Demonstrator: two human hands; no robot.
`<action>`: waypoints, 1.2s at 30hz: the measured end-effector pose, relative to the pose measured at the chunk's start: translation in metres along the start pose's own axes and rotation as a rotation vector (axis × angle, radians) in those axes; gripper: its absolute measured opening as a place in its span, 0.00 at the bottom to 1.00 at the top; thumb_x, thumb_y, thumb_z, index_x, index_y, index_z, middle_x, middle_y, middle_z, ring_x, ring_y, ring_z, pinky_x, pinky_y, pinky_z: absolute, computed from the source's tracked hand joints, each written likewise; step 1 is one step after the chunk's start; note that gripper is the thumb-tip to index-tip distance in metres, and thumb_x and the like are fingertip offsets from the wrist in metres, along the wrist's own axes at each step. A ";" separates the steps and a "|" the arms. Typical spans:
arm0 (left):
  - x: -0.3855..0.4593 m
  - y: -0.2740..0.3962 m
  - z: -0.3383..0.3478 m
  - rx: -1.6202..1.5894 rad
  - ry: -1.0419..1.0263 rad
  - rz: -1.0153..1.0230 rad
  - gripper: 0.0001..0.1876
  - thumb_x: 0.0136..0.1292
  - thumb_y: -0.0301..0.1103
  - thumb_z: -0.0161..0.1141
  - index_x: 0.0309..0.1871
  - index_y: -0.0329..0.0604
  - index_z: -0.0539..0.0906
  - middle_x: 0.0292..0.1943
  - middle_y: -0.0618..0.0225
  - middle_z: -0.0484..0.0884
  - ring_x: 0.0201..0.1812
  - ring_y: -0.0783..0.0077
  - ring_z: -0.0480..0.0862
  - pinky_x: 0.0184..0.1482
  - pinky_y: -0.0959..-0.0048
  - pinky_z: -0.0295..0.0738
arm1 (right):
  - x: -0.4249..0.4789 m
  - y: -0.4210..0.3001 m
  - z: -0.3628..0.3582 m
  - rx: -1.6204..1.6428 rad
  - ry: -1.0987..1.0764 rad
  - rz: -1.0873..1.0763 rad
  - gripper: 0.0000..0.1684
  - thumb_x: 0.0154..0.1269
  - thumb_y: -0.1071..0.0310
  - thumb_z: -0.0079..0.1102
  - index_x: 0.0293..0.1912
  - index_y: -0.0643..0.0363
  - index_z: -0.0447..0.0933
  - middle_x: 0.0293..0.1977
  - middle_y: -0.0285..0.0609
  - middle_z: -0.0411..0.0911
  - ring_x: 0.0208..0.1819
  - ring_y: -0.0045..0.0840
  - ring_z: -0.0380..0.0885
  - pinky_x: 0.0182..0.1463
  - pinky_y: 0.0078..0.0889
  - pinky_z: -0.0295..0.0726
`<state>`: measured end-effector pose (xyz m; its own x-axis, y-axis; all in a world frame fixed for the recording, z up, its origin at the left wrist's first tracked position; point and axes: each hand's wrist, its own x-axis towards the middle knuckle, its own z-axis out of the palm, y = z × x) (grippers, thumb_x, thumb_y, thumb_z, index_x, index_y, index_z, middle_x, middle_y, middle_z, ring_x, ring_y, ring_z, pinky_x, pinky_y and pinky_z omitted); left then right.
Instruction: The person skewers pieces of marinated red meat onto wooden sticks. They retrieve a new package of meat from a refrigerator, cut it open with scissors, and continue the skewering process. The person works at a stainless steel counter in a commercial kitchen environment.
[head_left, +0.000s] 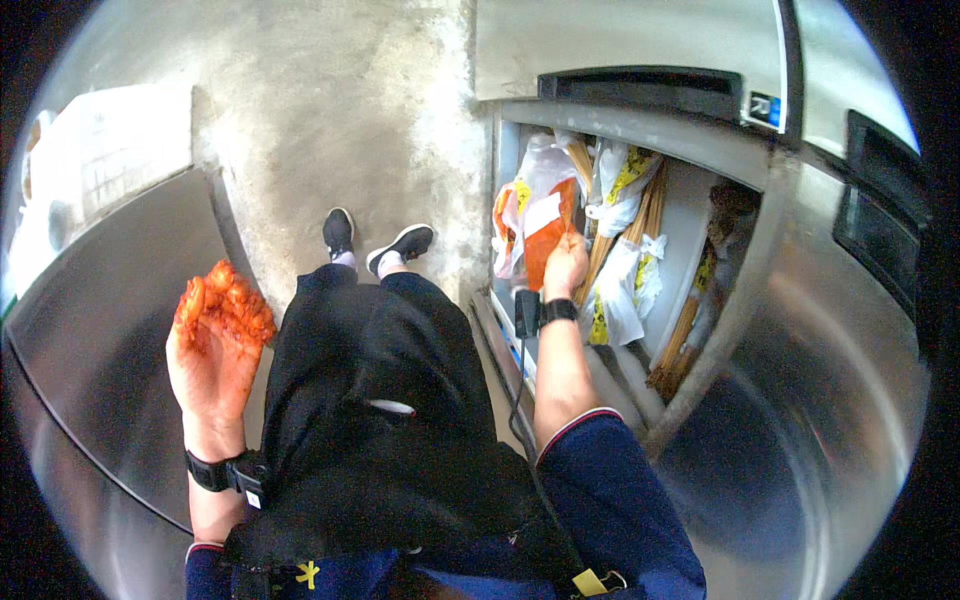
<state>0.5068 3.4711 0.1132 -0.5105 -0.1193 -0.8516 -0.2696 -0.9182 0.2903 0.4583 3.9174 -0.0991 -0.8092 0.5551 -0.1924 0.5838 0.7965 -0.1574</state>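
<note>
My left hand is raised at the left, palm up, with its fingers curled and the thumb apart. A thick orange-red sauce coats the fingers; I see no separate object in the palm. On the right, my right hand reaches into an open steel drawer and grips the gathered top of an orange-red plastic bag. A white label or paper lies on that bag. Around it are clear plastic bags with yellow printed tape and bundles of thin wooden skewers.
Steel cabinet fronts with a recessed black handle stand on the right. At the left is a steel counter with a white box beyond it. A black cable runs along that side. Concrete floor lies ahead of my shoes.
</note>
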 end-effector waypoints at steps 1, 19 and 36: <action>-0.007 0.003 0.006 0.000 -0.020 0.019 0.16 0.68 0.43 0.47 0.49 0.42 0.77 0.36 0.73 0.79 0.37 0.74 0.75 0.40 0.74 0.69 | -0.008 -0.002 -0.011 0.082 0.020 -0.031 0.11 0.63 0.63 0.53 0.36 0.61 0.77 0.33 0.49 0.80 0.37 0.39 0.79 0.43 0.36 0.74; -0.100 0.018 0.008 -0.243 -0.491 0.182 0.16 0.68 0.39 0.48 0.48 0.36 0.76 0.41 0.61 0.80 0.40 0.67 0.77 0.44 0.68 0.71 | -0.086 -0.100 -0.233 1.773 -0.780 0.330 0.27 0.68 0.55 0.45 0.62 0.57 0.60 0.59 0.48 0.65 0.59 0.41 0.67 0.62 0.51 0.66; -0.108 0.006 -0.008 -0.181 -0.572 0.374 0.15 0.68 0.39 0.49 0.49 0.39 0.77 0.37 0.69 0.78 0.37 0.76 0.74 0.41 0.77 0.67 | -0.078 -0.112 -0.260 1.788 -0.939 -0.043 0.37 0.57 0.51 0.60 0.61 0.59 0.63 0.57 0.46 0.69 0.58 0.41 0.68 0.61 0.51 0.67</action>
<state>0.5666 3.4754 0.2033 -0.9048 -0.2674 -0.3315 0.1225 -0.9088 0.3989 0.4386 3.8469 0.1856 -0.8880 -0.1963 -0.4158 0.4426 -0.6104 -0.6569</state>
